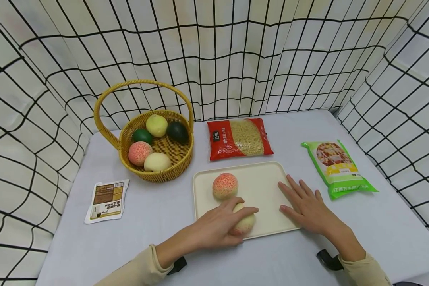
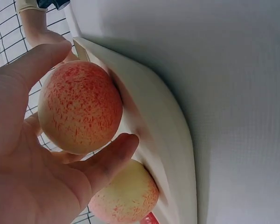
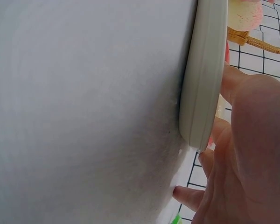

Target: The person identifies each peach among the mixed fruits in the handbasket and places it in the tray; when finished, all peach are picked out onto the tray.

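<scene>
My left hand (image 1: pixel 214 225) grips a peach (image 1: pixel 246 223) near the front edge of a cream tray (image 1: pixel 266 186). In the left wrist view, the thumb and fingers curve round this peach (image 2: pixel 81 107), its red speckled side toward the camera. A second peach (image 1: pixel 225 186) lies on the tray just beyond that hand, untouched as far as I can see. My right hand (image 1: pixel 309 208) rests over the tray's right edge with its fingers spread and holds nothing. The right wrist view shows its fingers by the tray's outer wall (image 3: pixel 203 79).
A wicker basket (image 1: pixel 171 171) at the back left holds several fruits. A red pasta bag (image 1: pixel 248 137) lies behind the tray, a green food bag (image 1: pixel 337 167) to its right. The white packet (image 1: pixel 107 200) lies at left. Black netting (image 1: pixel 214 59) stands round the table.
</scene>
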`<state>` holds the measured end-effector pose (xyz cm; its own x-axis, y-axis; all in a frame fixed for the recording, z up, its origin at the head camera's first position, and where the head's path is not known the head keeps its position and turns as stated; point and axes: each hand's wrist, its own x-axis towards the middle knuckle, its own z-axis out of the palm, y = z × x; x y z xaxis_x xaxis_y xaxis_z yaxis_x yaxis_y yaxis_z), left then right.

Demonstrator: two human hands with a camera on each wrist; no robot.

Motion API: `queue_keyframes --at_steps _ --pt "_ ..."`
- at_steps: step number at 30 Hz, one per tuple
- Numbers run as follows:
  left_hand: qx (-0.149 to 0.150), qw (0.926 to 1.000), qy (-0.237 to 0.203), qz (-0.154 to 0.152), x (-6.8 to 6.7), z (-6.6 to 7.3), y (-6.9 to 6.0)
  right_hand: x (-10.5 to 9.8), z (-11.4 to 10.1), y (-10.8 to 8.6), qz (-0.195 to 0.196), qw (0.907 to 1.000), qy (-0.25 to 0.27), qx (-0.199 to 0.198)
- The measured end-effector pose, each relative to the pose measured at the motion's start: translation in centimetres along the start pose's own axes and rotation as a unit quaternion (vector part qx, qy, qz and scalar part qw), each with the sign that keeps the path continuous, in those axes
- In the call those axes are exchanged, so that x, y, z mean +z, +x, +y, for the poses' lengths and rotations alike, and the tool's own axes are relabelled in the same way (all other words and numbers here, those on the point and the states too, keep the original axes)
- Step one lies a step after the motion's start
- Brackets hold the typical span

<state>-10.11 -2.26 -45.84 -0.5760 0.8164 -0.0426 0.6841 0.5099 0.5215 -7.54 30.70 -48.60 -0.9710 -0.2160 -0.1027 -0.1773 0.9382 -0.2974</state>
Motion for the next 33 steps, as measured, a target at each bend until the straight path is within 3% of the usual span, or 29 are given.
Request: queue_keyframes --at_steps 5,9,12,16,21,25,29,33 --pt "-0.016 0.9997 -0.018 0.006 -0.8 0.1 -0.6 -0.1 -0.1 0.0 0.005 1.0 0.002 -0.001" --pt "-0.035 0.9986 -0.037 0.015 -2.5 0.1 -1.7 0.0 -0.1 0.0 0.0 1.0 0.005 0.0" --pt "-0.043 0.9978 -0.04 0.031 -4.7 -0.2 -2.5 0.1 0.2 0.0 -0.003 1.0 0.008 0.001" --pt "-0.063 0.9942 -0.046 0.074 -9.0 -1.3 -3.4 0.1 0.3 -0.1 -0.005 0.9999 0.011 0.002" --pt "-0.129 0.9826 -0.046 0.125 -15.1 -4.3 -3.5 0.0 0.2 -0.1 -0.006 0.9999 0.013 0.003" --pt "-0.221 0.9674 0.001 0.124 -18.8 -7.4 -3.5 0.0 0.3 -0.1 -0.005 0.9999 0.013 0.002" --pt "-0.291 0.9509 0.047 0.095 -20.4 -10.5 -3.6 0.0 0.4 -0.1 -0.005 0.9999 0.015 0.002" --pt "-0.334 0.9363 0.072 0.079 -20.4 -12.9 -4.0 0.0 0.3 -0.1 -0.005 0.9998 0.017 0.0"
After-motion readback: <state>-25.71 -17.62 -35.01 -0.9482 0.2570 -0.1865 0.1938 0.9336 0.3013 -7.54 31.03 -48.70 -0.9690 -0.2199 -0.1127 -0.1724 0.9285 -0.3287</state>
